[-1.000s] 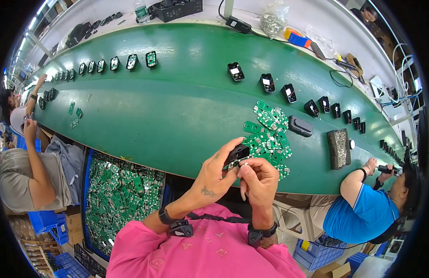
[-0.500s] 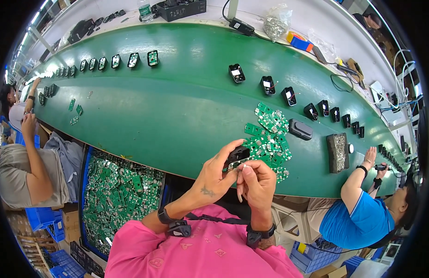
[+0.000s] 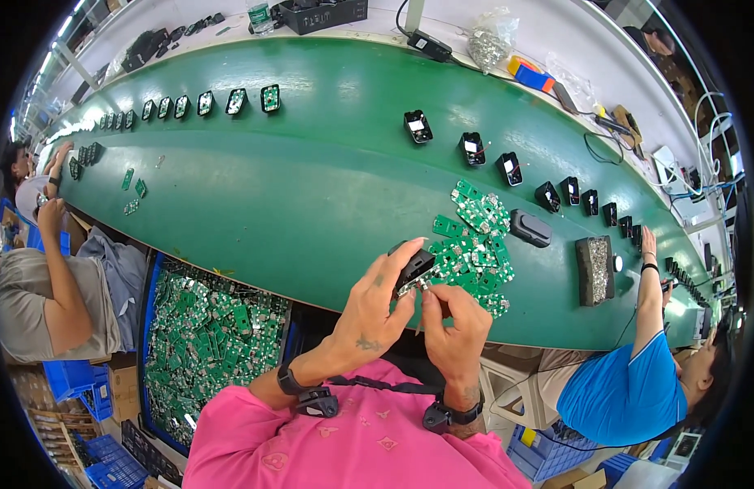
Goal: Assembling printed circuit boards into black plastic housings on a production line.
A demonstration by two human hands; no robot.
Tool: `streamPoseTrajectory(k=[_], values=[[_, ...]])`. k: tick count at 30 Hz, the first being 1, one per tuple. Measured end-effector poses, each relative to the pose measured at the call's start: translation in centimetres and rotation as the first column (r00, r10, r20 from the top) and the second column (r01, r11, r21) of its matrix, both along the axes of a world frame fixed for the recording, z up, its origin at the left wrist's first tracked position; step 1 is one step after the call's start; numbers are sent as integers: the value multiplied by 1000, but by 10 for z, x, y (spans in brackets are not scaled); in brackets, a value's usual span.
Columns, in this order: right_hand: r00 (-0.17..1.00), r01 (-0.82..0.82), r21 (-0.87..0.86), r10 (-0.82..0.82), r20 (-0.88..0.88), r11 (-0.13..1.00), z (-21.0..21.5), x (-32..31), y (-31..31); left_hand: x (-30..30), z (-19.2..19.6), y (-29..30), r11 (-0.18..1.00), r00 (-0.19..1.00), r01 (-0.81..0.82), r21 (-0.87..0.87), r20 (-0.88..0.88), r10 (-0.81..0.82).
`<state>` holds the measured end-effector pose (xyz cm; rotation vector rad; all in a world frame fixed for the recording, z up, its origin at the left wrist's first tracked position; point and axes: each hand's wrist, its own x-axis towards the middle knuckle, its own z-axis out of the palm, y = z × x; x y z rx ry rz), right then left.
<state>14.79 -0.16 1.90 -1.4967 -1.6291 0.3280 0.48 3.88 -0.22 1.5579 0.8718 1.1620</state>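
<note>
A black plastic housing (image 3: 414, 266) is held tilted in my left hand (image 3: 367, 319), its fingers closed around the sides. A strip of circuit board shows along the housing's lower edge, mostly hidden by my fingers. Close against that edge, my right hand (image 3: 457, 328) is closed in a pinch, with a tiny light-coloured bit at the fingertips that is too small to name. Just beyond my hands lies a loose pile of green circuit boards (image 3: 477, 244) on the green table (image 3: 271, 204). A closed black case (image 3: 530, 228) lies to the right of the pile.
Open black housings (image 3: 473, 149) stand in a row to the right; others holding boards (image 3: 237, 102) line the far left. A box of small metal parts (image 3: 591, 270) sits on the right. A blue crate of boards (image 3: 214, 350) is at lower left. Co-workers sit on both sides.
The housing in my left hand has tipped, showing more of its black side. My right hand's fingers have drawn together at its edge. The co-worker in blue has reached forward to the row of housings.
</note>
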Motion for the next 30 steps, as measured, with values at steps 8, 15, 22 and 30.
streamPoseTrajectory(k=[8, 15, 22, 30], values=[[992, -58, 8, 57, 108, 998, 3, 4, 2, -3, 1, 1, 998, 998, 40, 39, -43, -38], [976, -114, -55, 122, 181, 992, 9, 9, 3, -6, 3, 3, 986, 967, 72, 150, -253, -32], [982, -115, -94, 128, 142, 989, 5, 7, 2, -1, -2, -5, 986, 923, 48, 157, -384, 16], [995, 5, -194, -23, -93, 981, -7, 20, -2, -6, -19, 13, 924, 967, 246, -294, 142, -213]])
